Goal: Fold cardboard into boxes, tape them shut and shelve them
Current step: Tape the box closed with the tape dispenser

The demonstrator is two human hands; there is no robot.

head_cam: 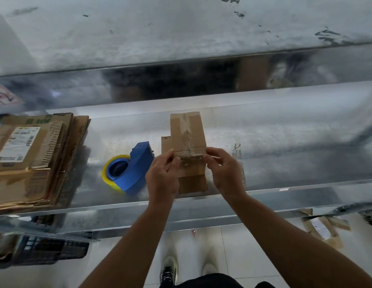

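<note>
Box: small brown cardboard box [188,142], old tape along its seam, held above the shiny metal shelf [285,142].
Left hand [163,173]: its near-left edge is pinched.
Right hand [224,169]: its near-right edge is pinched.
Dispenser: blue tape dispenser with yellow roll [129,169], just left of the box.
Stack: flattened brown cardboard sheets [35,159], far left.

A bare left forearm [139,235] and right forearm [274,229] reach forward from the bottom of the frame, converging toward the middle, wrists roughly level. The left grip [163,175] shows its back to the camera, thumb and forefinger curled to pinch the left edge of a small cardboard box [188,132]. The right grip [224,171], just opposite, pinches the box's right edge with curled fingertips, knuckles turned upward.
</note>
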